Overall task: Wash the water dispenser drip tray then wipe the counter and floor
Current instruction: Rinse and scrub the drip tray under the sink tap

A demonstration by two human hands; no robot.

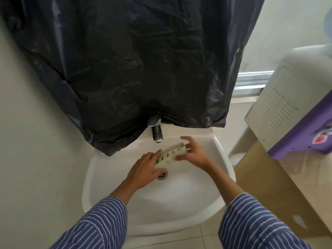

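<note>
A cream slotted drip tray (pixel 171 155) is held tilted over the white sink basin (pixel 181 198), below the chrome tap (pixel 156 132). My left hand (pixel 144 170) grips its lower left end, fingers curled round the edge. My right hand (pixel 193 154) holds its upper right end between thumb and fingers, with the forefinger raised. I see no water running from the tap. The drain (pixel 162 175) sits just under the tray.
A black plastic sheet (pixel 125 69) hangs on the wall above the tap. To the right stands the water dispenser (pixel 280 103) with a purple part (pixel 309 130) on a glossy brown counter (pixel 280 186). Beige floor tiles (pixel 206 238) lie below the sink.
</note>
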